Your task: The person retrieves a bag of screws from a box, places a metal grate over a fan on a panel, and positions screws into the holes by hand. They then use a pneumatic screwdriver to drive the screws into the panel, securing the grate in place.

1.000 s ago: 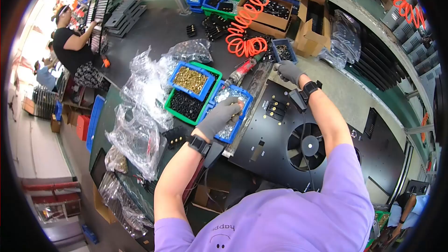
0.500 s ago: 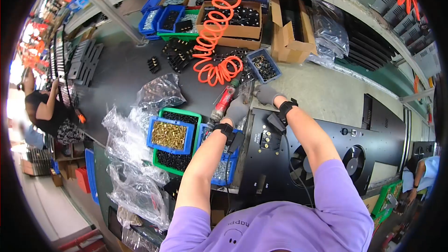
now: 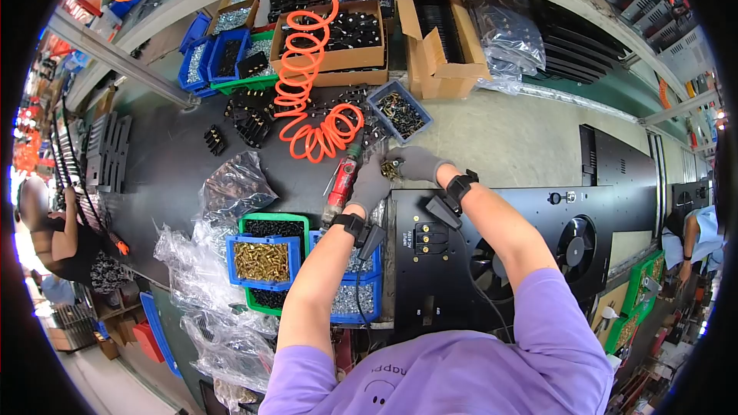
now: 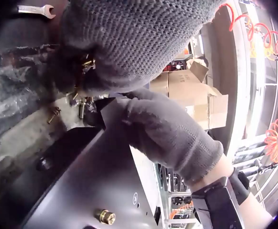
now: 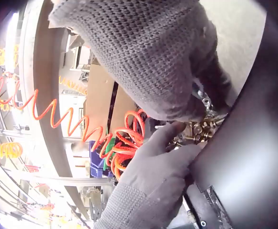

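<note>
Both grey-gloved hands meet at the top left corner of a black panel (image 3: 500, 223). Brass-coloured screws (image 3: 391, 170) are bunched between them in the head view. In the left wrist view, the left hand (image 3: 370, 186) (image 4: 134, 43) curls its fingers round a few screws (image 4: 81, 107). The right hand (image 3: 419, 164) (image 5: 148, 57) bends its fingers down over a cluster of screws (image 5: 201, 129), pinching some; their exact number is hidden. A red air tool (image 3: 340, 184) lies just left of the left hand.
A grey-blue bin (image 3: 400, 114) of mixed screws stands behind the hands. Left of the panel are a blue tray (image 3: 261, 260) of brass screws and clear plastic bags (image 3: 192, 269). Cardboard boxes (image 3: 453, 69) and a coiled orange hose (image 3: 301, 61) are farther back.
My left hand has left the tray of silver screws and moved up beside the right hand. My right hand has drawn away from the grey-blue bin. The head view has shifted.
</note>
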The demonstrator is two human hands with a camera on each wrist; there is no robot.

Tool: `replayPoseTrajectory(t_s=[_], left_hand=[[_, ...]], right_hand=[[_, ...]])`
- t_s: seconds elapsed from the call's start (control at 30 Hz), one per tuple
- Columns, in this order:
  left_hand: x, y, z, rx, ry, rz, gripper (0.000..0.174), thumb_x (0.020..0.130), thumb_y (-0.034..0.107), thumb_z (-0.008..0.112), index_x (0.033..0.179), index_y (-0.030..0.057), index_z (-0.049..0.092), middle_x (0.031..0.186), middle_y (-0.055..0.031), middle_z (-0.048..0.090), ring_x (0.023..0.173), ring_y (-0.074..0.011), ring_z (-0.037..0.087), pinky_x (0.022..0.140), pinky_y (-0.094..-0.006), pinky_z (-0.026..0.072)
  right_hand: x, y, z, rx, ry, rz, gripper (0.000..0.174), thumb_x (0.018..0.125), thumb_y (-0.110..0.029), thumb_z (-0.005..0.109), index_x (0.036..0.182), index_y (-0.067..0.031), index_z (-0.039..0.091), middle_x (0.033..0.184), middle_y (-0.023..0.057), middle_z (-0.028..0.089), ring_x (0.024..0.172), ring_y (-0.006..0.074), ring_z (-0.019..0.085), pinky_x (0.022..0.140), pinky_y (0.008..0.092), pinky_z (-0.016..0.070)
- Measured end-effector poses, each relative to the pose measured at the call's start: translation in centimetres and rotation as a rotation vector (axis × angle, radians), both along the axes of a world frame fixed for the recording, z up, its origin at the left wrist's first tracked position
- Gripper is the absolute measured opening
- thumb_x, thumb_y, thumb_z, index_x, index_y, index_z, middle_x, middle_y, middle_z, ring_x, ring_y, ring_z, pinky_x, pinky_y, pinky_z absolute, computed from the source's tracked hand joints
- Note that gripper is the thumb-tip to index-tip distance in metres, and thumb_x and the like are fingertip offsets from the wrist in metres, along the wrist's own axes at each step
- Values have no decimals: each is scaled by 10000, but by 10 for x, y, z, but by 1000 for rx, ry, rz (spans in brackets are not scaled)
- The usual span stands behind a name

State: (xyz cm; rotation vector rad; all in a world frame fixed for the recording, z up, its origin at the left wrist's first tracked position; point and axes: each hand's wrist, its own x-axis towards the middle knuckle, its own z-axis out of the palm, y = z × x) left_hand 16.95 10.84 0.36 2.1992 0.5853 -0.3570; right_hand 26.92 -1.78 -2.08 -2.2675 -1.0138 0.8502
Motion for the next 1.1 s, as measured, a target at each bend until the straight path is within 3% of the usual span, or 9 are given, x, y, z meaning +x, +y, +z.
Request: replayPoseTrajectory(t_s=[0.23,0.3,0.33,0.37,0.43,0.5,0.6,0.9,1.1], left_hand=[[-8,16,-30,61,-157,-25,325,798,70,496,1122,73,530,1011,-195,609,869,-354,613,755,-401,495],[-6,21,-51,-336,-258,157,264,825,19,440,1058,36,562,953,-141,622,764,-282,637,687,-334,518],[-9,17,-10,-622,-238,254,263,833,-14,417,1071,-35,526,965,-117,594,838,-229,617,746,-310,521],[-11,17,2,-626,-239,245,263,833,-14,417,1071,-35,526,965,-117,594,838,-229,617,746,-310,521],[-16,19,20,-1310,-276,449,277,822,-24,428,1083,-103,477,1056,-148,548,965,-252,573,850,-351,498],[-17,17,39,-1293,-248,410,352,799,-50,403,1141,-133,423,1124,-171,495,1069,-284,514,933,-392,456],[-19,12,49,-1268,-270,348,511,757,-80,353,1265,-133,317,1180,-180,460,1090,-300,506,975,-389,418],[-27,-10,86,-997,-216,146,551,784,-61,370,1330,-74,289,1244,-201,443,1089,-278,520,924,-338,445],[-32,-6,105,-945,-331,126,330,835,-2,403,1155,-77,437,1058,-186,562,899,-244,613,774,-295,504]], right_hand=[[-13,-12,33,118,-17,-76,413,725,-62,515,1130,-119,578,1050,184,603,975,343,567,857,375,444],[-18,-13,47,131,-18,-135,372,741,-76,521,1106,-106,585,1038,192,604,959,348,571,841,387,449],[-21,-13,53,193,12,-206,331,767,-100,515,1091,-96,582,1015,198,606,941,356,574,818,390,456],[-25,-12,57,255,43,-277,294,793,-125,510,1076,-85,579,993,203,607,923,363,578,796,393,462],[-30,-10,50,305,109,-370,273,827,-154,489,1073,-67,571,960,188,618,882,338,594,767,371,472],[-37,-5,51,363,176,-464,266,861,-183,467,1070,-49,562,928,173,628,842,313,610,738,349,482],[-49,3,58,582,733,-702,322,922,-263,411,1073,-17,553,887,67,599,743,134,580,650,277,483],[-57,-1,25,918,1334,-797,198,910,-204,440,986,-60,553,825,38,554,777,148,568,660,295,496],[-60,-14,10,1044,873,-539,250,933,-163,375,1069,-26,533,996,98,581,887,175,566,744,301,479]])
